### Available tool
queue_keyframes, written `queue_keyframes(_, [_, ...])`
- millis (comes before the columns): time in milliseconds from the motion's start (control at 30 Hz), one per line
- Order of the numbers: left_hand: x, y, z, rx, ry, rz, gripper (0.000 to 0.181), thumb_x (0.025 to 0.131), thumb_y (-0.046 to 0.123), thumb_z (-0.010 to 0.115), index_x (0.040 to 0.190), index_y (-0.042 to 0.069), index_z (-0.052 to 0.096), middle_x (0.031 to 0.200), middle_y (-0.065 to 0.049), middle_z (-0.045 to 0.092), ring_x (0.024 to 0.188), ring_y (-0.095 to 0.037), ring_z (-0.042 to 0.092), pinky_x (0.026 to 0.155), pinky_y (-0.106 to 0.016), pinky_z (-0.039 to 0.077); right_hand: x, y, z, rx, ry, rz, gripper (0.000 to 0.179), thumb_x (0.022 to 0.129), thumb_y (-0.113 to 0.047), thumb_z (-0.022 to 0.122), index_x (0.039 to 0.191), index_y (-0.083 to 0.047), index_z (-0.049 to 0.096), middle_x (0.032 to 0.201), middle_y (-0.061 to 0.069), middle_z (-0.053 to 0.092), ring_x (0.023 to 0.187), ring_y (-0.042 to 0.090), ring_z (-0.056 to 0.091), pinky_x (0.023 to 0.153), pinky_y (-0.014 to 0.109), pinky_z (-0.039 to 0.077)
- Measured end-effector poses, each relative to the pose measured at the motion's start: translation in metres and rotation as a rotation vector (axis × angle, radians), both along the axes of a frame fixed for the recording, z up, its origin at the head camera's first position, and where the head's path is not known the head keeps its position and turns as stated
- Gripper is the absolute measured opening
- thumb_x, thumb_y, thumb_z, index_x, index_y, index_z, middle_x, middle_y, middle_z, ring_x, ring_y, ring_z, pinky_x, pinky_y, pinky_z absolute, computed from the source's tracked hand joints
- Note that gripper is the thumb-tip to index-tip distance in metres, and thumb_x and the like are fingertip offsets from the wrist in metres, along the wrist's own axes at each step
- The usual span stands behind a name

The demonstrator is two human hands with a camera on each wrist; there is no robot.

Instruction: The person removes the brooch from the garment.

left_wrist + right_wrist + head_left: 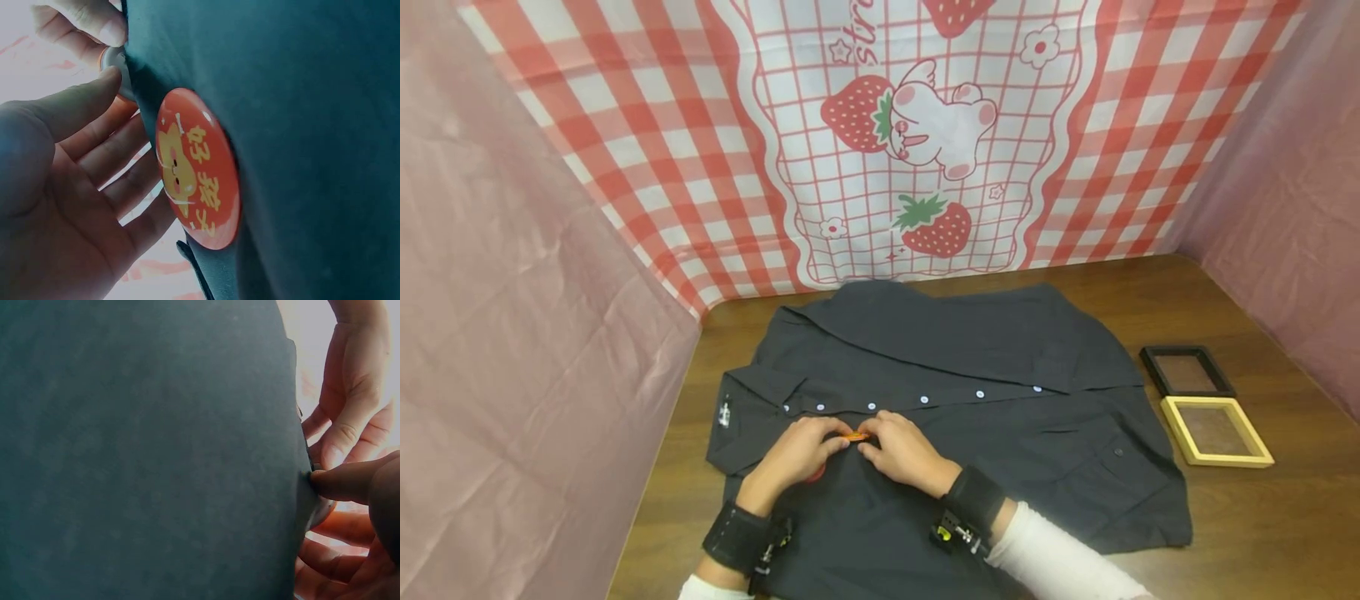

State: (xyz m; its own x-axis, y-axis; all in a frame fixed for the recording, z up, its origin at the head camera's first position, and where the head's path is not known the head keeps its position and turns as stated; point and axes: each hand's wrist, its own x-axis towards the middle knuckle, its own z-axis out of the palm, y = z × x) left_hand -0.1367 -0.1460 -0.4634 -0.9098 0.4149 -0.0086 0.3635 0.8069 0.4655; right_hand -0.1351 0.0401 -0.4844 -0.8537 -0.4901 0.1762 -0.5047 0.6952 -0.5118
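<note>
While a red badge (pixel 199 169) (yellow-lettered) sat on the dark shirt (pixel 985 446), the left hand (pixel 801 450) and right hand (pixel 901 452) each had their grip pinched on an orange-rimmed badge (pixel 855 436) over it.

Near the wooden table's (pixel 1292 500) right edge, a black picture frame (pixel 1153 372) lies just behind a yellow picture frame (pixel 1228 459) — along the back edge hangs a strawberry-print gingham cloth (pixel 880 200), with pink drapes (pixel 542 317) at either side.

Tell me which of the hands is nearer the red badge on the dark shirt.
Left. The left hand is just beside the red badge, partly covering it in the head view; the right hand is farther off, to its right.
</note>
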Motion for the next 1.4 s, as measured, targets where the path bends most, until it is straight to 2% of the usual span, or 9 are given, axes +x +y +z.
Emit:
queue_keyframes(200, [-0.0005,-0.0017,0.0007,0.023,0.007,0.022,0.013,0.092,0.022,0.065,0.099,0.017,0.075,0.098,0.001,0.075,0.091,-0.017,0.071,0.08,-0.037,0.055,-0.0013,-0.0025,-0.0004,0.003,0.035,-0.034,0.016,0.087,-0.022,0.072,0.099,-0.011,0.073,0.081,-0.001,0.061,0.068,0.01,0.052,0.062,0.027,0.045])
queue_keyframes(467, [-0.004,-0.0026,-0.0001,0.024,0.06,-0.012,0.016,0.093,0.02,0.063,0.1,0.015,0.076,0.098,0.0,0.076,0.091,-0.018,0.072,0.078,-0.037,0.056,-0.0026,-0.0044,0.0012,-0.002,0.043,-0.086,0.015,0.086,-0.024,0.072,0.096,-0.012,0.073,0.08,-0.001,0.062,0.069,0.012,0.056,0.062,0.029,0.047])
queue_keyframes(533, [-0.0043,-0.0028,-0.0001,0.025,0.049,-0.009,0.016,0.094,0.022,0.063,0.101,0.015,0.075,0.099,0.0,0.076,0.09,-0.018,0.072,0.078,-0.037,0.056,-0.0028,-0.0047,0.0018,0.0,0.039,-0.092,0.016,0.086,-0.025,0.073,0.095,-0.012,0.073,0.08,-0.001,0.062,0.068,0.012,0.055,0.061,0.029,0.047])
queue_keyframes(867, [-0.0056,-0.0029,-0.0016,0.049,0.0,0.02,0.017,0.094,0.024,0.062,0.101,0.015,0.075,0.1,0.0,0.075,0.095,-0.019,0.071,0.083,-0.041,0.055,-0.0051,-0.0073,0.0005,0.006,0.042,-0.099,0.015,0.085,-0.025,0.073,0.092,-0.012,0.073,0.077,-0.001,0.061,0.067,0.013,0.056,0.061,0.03,0.047])
queue_keyframes(1133, [-0.0058,-0.0021,-0.0019,0.065,0.017,0.012,0.016,0.094,0.023,0.062,0.098,0.015,0.075,0.098,0.001,0.075,0.094,-0.018,0.07,0.084,-0.039,0.055,-0.0062,-0.0079,-0.0011,-0.034,0.065,-0.099,0.013,0.084,-0.023,0.075,0.091,-0.012,0.075,0.079,-0.001,0.059,0.065,0.013,0.055,0.059,0.028,0.046])
queue_keyframes(1233, [-0.0057,-0.0015,-0.0011,0.084,0.009,0.033,0.016,0.094,0.024,0.063,0.098,0.015,0.075,0.098,0.001,0.075,0.092,-0.015,0.07,0.082,-0.037,0.056,-0.0065,-0.008,-0.0008,-0.056,0.081,-0.091,0.012,0.083,-0.022,0.076,0.091,-0.013,0.075,0.08,-0.001,0.062,0.069,0.013,0.057,0.062,0.029,0.048])
queue_keyframes(1400, [-0.0048,-0.0006,0.0001,0.115,0.037,0.034,0.015,0.092,0.023,0.066,0.097,0.014,0.077,0.096,0.001,0.076,0.089,-0.013,0.071,0.079,-0.034,0.056,-0.0068,-0.0079,0.0001,-0.077,0.093,-0.071,0.011,0.082,-0.019,0.077,0.091,-0.012,0.075,0.082,-0.001,0.065,0.074,0.015,0.061,0.067,0.031,0.051])
